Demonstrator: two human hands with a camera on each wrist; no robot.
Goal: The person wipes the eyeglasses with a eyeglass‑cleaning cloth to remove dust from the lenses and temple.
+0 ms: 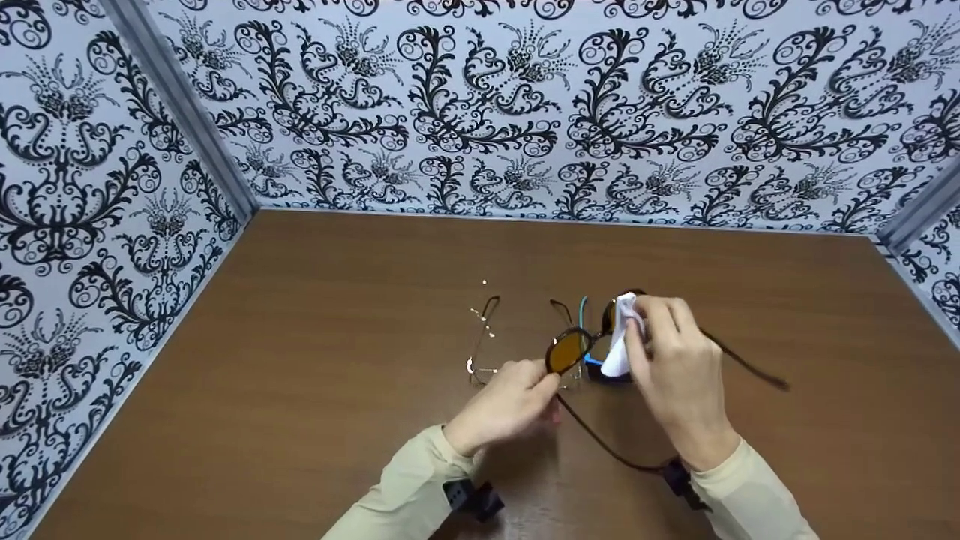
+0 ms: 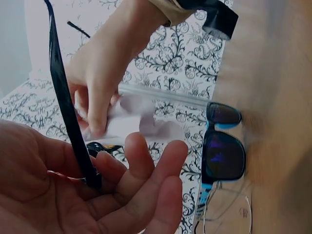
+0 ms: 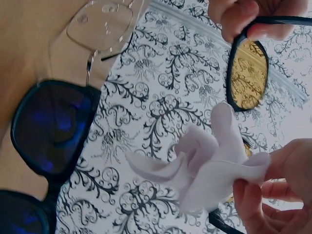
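A pair of dark-framed glasses with amber lenses (image 1: pixel 568 351) is held above the table, temples unfolded. My left hand (image 1: pixel 510 394) pinches the rim near one hinge, and in the left wrist view a black temple (image 2: pixel 66 97) crosses its palm. A crumpled white cloth (image 1: pixel 619 345) is between the thumb and fingers of my right hand (image 1: pixel 679 364). It covers much of the other lens in the head view. Behind the hands lie black-and-blue sunglasses (image 2: pixel 224 156) and thin wire-rimmed clear glasses (image 3: pixel 100 52), both partly hidden in the head view.
The brown wooden table (image 1: pixel 337 300) extends around both hands. Patterned black-and-white panels (image 1: pixel 487 97) with grey corner strips stand along its back and sides. Small bright spots show near the clear glasses. Each wrist carries a black camera mount (image 1: pixel 472 501).
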